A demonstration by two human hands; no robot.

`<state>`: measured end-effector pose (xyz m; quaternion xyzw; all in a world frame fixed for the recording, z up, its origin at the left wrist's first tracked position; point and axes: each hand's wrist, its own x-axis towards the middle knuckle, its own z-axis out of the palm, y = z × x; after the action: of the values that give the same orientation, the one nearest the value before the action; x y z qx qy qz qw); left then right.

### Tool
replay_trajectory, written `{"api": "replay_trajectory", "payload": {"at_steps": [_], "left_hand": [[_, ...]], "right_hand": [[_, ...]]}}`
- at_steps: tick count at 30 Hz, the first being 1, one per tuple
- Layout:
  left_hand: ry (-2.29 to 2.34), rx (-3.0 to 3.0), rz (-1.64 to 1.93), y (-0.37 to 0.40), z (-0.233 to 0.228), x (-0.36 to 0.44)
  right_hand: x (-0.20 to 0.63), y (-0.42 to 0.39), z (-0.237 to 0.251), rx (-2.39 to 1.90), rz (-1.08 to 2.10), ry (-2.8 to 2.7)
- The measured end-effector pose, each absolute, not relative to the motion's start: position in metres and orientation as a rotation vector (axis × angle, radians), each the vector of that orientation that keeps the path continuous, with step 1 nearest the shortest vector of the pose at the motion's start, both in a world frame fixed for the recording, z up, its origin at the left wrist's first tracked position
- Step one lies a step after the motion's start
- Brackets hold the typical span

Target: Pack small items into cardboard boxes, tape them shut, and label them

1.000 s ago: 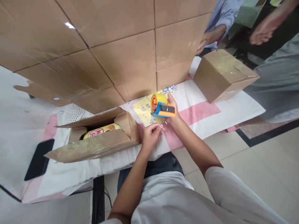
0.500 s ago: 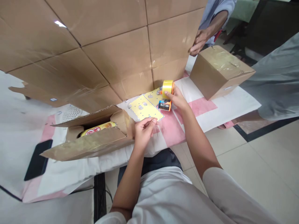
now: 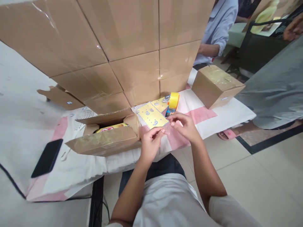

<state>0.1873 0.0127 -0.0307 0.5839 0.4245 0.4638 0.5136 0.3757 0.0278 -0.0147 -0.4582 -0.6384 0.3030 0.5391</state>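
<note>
Clear strip [image 3: 167, 131]: faint, at the left hand's fingertips, over the near edge of the table, left of the right hand; its full outline is too thin to make out.
Dark phone [image 3: 47, 157]: flat at the far left of the cloth, well apart from both hands.
Open box [image 3: 104, 143]: on the near left, long flaps standing apart, so a yellow packet [image 3: 113, 127] shows inside.
Stacked boxes [image 3: 134, 72]: a wall along the far side, probably pushed back to leave the near strip for handwork.
Left hand [image 3: 151, 140]: thumb and forefinger pinched together, apparently on the strip's end, a grip suited to something so thin.
Yellow sheet [image 3: 152, 115]: lying just beyond the left hand.
Tape dispenser [image 3: 174, 102]: resting just beyond the right hand, perhaps put there to free those fingers.
Right hand [image 3: 184, 126]: fingers curled, thumb and forefinger narrowly parted; whether it touches the strip I cannot tell.
Closed box [image 3: 213, 88]: to the right, beyond the hands' reach of work.
</note>
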Motion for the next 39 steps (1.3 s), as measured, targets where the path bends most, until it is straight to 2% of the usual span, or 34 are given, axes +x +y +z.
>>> {"api": "replay_trajectory", "payload": {"at_steps": [9, 14, 17, 19, 21, 23, 27, 32, 35, 39], "left_hand": [[1.096, 1.606, 1.103, 0.000, -0.018, 0.177], [1.070, 1.462, 0.880, -0.018, -0.007, 0.162], [1.131, 1.432, 0.758, -0.041, -0.004, 0.139], [1.277, 1.572, 0.879, -0.050, -0.003, 0.115], [1.491, 1.889, 1.164, -0.049, -0.002, 0.083], [1.642, 2.348, 1.345, -0.037, 0.001, 0.050], [1.742, 2.891, 0.877, -0.005, 0.012, 0.005], [1.603, 3.014, 0.730, 0.026, 0.030, -0.003], [1.506, 3.006, 0.633, 0.043, 0.036, -0.001], [1.486, 2.969, 0.576, 0.055, 0.036, 0.003]], "right_hand": [[0.352, -0.006, -0.005, -1.083, 0.685, -1.711], [0.349, -0.017, 0.008, -1.028, 0.613, -1.882], [0.356, -0.016, 0.019, -0.896, 0.648, -1.705], [0.365, -0.011, 0.027, -0.819, 0.604, -1.420], [0.371, -0.003, 0.037, -0.816, 0.583, -1.196], [0.371, 0.005, 0.046, -0.868, 0.684, -1.112], [0.347, 0.021, 0.059, -0.888, 1.083, -1.122], [0.306, 0.049, 0.063, -0.832, 1.473, -1.351], [0.286, 0.069, 0.065, -0.834, 1.534, -1.492], [0.269, 0.087, 0.071, -0.846, 1.460, -1.497]]}}
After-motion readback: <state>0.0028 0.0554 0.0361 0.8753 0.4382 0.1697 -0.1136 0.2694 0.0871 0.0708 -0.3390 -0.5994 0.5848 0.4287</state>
